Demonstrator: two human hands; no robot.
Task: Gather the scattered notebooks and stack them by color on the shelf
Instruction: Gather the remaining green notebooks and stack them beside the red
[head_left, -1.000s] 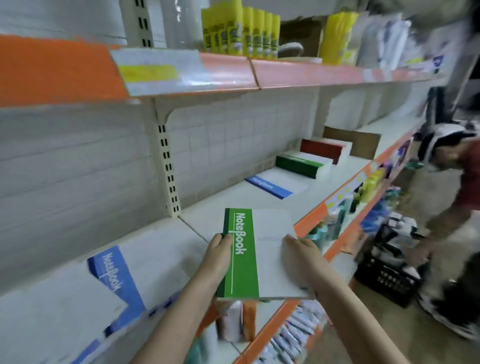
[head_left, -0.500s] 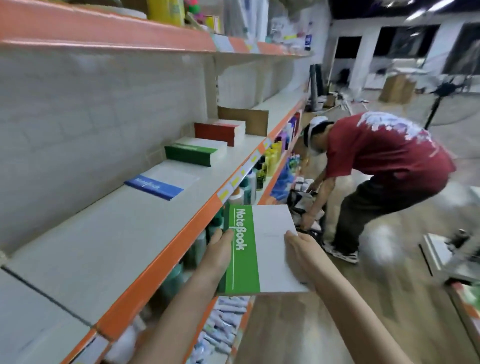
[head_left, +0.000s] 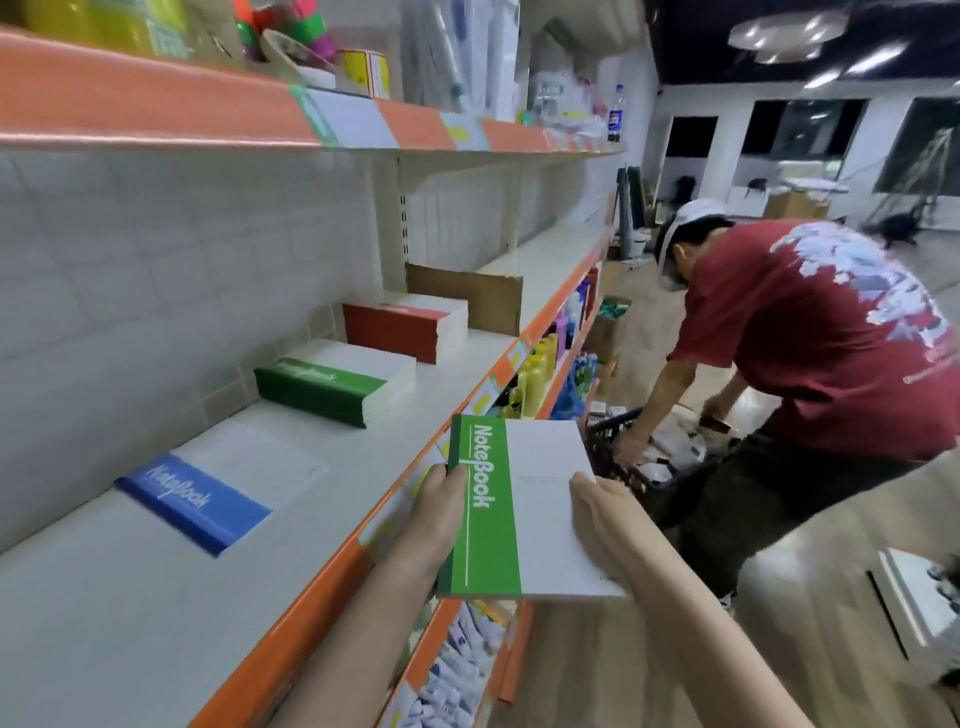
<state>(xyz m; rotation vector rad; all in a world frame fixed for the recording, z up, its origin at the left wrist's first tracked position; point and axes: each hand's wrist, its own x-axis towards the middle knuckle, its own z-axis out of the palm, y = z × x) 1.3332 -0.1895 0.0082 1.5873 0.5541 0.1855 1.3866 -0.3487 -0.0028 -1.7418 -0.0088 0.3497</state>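
Observation:
I hold a green-and-white notebook (head_left: 514, 512) flat in front of the shelf's orange edge. My left hand (head_left: 439, 512) grips its green spine side, thumb on top. My right hand (head_left: 597, 514) grips its white right edge. On the white shelf (head_left: 374, 457) lie three stacks: a thin blue stack (head_left: 208, 493) nearest me, a thick green stack (head_left: 332, 387) beyond it, and a thick red stack (head_left: 405, 327) farther along. The held notebook hovers to the right of the blue and green stacks, off the shelf.
A cardboard divider (head_left: 467, 299) stands behind the red stack. A person in a red shirt (head_left: 810, 332) bends over a black basket (head_left: 623, 457) on the floor to the right. Bottles (head_left: 535, 374) fill the shelf below; an upper shelf (head_left: 260, 114) overhangs.
My view has swung right and moved along the aisle; the blue, green and red stacks are now closer. Both hands keep the same hold on the green notebook.

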